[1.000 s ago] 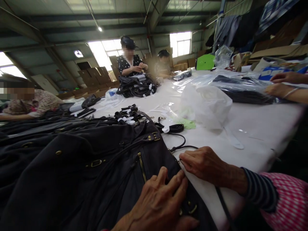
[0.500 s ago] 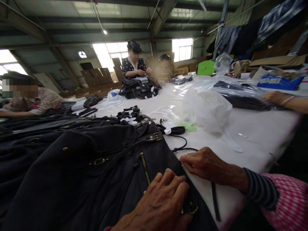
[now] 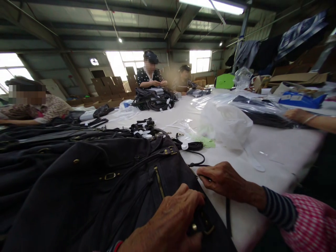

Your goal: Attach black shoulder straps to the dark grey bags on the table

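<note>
A black fabric bag point(image 3: 86, 182) lies before me, with gold buckles, studs and a short brass zipper point(image 3: 159, 182) on it. My left hand point(image 3: 168, 215) presses on the bag's near right part, fingers bent over the fabric by a gold buckle point(image 3: 209, 229), thumb apart from them. What its fingertips grip is partly hidden. Just beyond the bag's right edge, my right hand point(image 3: 223, 180) is closed in a pinch on a thin black strap point(image 3: 228, 217), whose end hangs below the hand. Close by lies a coiled black strap point(image 3: 193, 145) with a white tie.
More black bags point(image 3: 52, 134) are piled at the left. White plastic film point(image 3: 227, 122) and a plastic-wrapped dark item point(image 3: 259, 108) lie on the white table point(image 3: 283, 150). A co-worker's hand point(image 3: 298, 115) touches the wrapped item. Other people sit around the table.
My left hand's fingers have curled more, and the thumb has drawn away, baring a gold stud beside the buckle. My right hand stays nearly in place. The view has tilted slightly upward.
</note>
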Available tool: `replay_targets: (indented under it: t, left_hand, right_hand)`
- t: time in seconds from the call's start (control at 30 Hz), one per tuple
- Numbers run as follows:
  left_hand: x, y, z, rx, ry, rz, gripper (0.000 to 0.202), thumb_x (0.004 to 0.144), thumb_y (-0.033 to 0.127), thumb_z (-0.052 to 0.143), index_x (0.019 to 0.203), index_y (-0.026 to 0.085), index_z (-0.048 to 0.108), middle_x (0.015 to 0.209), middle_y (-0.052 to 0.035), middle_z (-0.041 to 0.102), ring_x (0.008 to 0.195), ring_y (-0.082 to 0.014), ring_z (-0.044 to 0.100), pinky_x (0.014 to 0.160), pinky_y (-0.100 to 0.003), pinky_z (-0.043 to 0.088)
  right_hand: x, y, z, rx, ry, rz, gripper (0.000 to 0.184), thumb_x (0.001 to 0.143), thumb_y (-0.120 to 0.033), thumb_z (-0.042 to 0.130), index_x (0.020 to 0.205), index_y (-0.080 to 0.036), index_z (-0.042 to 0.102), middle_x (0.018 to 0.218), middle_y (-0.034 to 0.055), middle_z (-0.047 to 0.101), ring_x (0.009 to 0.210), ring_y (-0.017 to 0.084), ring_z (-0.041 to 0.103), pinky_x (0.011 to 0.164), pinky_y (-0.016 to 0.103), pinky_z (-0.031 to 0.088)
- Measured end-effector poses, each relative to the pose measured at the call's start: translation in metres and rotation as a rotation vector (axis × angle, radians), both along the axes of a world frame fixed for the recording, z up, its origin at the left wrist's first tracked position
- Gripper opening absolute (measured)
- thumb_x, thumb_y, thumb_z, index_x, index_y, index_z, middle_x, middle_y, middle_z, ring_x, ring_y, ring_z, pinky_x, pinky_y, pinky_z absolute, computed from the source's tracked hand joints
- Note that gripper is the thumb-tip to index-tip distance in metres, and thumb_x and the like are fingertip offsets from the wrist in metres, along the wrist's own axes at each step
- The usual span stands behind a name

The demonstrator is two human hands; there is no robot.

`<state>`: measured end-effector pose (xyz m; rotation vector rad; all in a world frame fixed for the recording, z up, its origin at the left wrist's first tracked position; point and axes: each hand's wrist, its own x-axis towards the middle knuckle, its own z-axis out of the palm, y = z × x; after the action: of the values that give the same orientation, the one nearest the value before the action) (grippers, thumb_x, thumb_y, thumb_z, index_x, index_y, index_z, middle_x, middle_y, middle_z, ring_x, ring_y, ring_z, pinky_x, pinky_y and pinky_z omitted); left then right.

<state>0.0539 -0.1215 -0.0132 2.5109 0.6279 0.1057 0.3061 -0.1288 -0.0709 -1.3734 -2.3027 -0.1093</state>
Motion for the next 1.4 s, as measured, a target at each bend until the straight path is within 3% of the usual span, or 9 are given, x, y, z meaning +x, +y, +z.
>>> replay_targets:
  t: [0.3,0.43,0.5,0.6,0.73,0.9,1.03,1.2,1.4]
  left_hand:
    - [-0.003,0.012,0.011,-0.303,0.005,0.096,0.055,0.076,0.027,0.074,0.128,0.029,0.057,0.121,0.0001,0.062,0.105,-0.0198,0.06,0.095,-0.031,0.05]
    - [0.006,0.017,0.024,-0.333,0.009,0.074,0.029,0.099,0.045,0.053,0.116,0.026,0.066,0.109,0.0006,0.067,0.104,-0.0187,0.062,0.091,-0.027,0.049]
    - [0.014,0.021,0.025,-0.235,-0.003,0.033,0.032,0.106,0.034,0.037,0.113,0.024,0.067,0.101,0.0001,0.067,0.096,-0.016,0.063,0.085,-0.024,0.048]
    - [0.024,0.027,0.026,0.086,0.072,-0.089,0.032,0.101,0.016,0.039,0.117,0.028,0.063,0.102,0.0002,0.064,0.084,-0.0151,0.06,0.079,-0.025,0.046]
    - [0.031,0.026,0.029,0.421,0.247,-0.25,0.03,0.101,0.015,0.037,0.115,0.029,0.06,0.1,-0.0003,0.062,0.08,-0.0174,0.055,0.079,-0.029,0.043]
    - [0.025,0.019,0.026,0.551,0.289,-0.231,0.031,0.099,0.01,0.039,0.12,0.026,0.054,0.109,-0.0027,0.061,0.093,-0.0196,0.055,0.086,-0.032,0.041]
    - [0.012,0.02,0.02,0.533,0.254,-0.091,0.032,0.083,-0.002,0.043,0.098,0.023,0.055,0.093,-0.0004,0.061,0.083,-0.0184,0.054,0.071,-0.031,0.037]
    - [0.007,0.019,0.013,0.579,0.049,-0.047,0.029,0.062,-0.004,0.044,0.075,0.022,0.042,0.073,0.0006,0.055,0.068,-0.0175,0.048,0.059,-0.032,0.028]
    - [0.0,0.006,0.001,0.551,-0.185,-0.043,0.027,0.063,-0.001,0.043,0.076,0.022,0.04,0.07,-0.0003,0.053,0.064,-0.0165,0.046,0.058,-0.03,0.029]
  right_hand:
    - [-0.002,0.011,-0.002,-0.128,0.088,-0.042,0.02,0.092,-0.018,0.053,0.101,-0.02,0.072,0.076,0.0011,0.072,0.063,0.013,0.063,0.062,0.024,0.036]
    - [-0.004,0.007,0.003,-0.304,0.326,-0.055,0.015,0.082,-0.016,0.058,0.088,-0.019,0.072,0.066,-0.0029,0.064,0.061,0.012,0.057,0.063,0.023,0.037]
    - [-0.005,0.01,0.004,-0.404,0.506,-0.02,0.011,0.08,-0.017,0.059,0.081,-0.017,0.07,0.066,-0.0036,0.06,0.062,0.011,0.054,0.061,0.022,0.038]
    - [-0.004,0.019,0.009,-0.614,0.751,0.07,0.011,0.081,-0.02,0.057,0.08,-0.015,0.068,0.064,-0.0045,0.056,0.057,0.01,0.048,0.054,0.021,0.035]
    - [0.001,0.033,0.026,-0.811,0.754,0.215,0.011,0.082,-0.018,0.057,0.082,-0.013,0.067,0.059,-0.0058,0.053,0.051,0.008,0.043,0.049,0.019,0.031]
    - [0.003,0.039,0.039,-0.627,0.637,0.326,0.013,0.085,-0.018,0.059,0.074,-0.013,0.066,0.061,-0.0037,0.056,0.057,0.009,0.051,0.055,0.019,0.037]
    - [-0.009,0.022,0.029,-0.529,0.653,0.333,0.014,0.089,-0.018,0.057,0.078,-0.015,0.065,0.065,-0.0031,0.059,0.059,0.009,0.052,0.058,0.02,0.038]
    - [-0.021,0.01,0.015,-0.241,0.483,0.167,0.01,0.092,-0.021,0.058,0.086,-0.017,0.065,0.068,-0.0016,0.061,0.061,0.011,0.052,0.063,0.023,0.035]
    - [-0.011,0.031,-0.001,-0.165,0.258,-0.054,0.019,0.098,-0.026,0.052,0.086,-0.017,0.063,0.073,0.004,0.066,0.064,0.015,0.056,0.061,0.027,0.029]
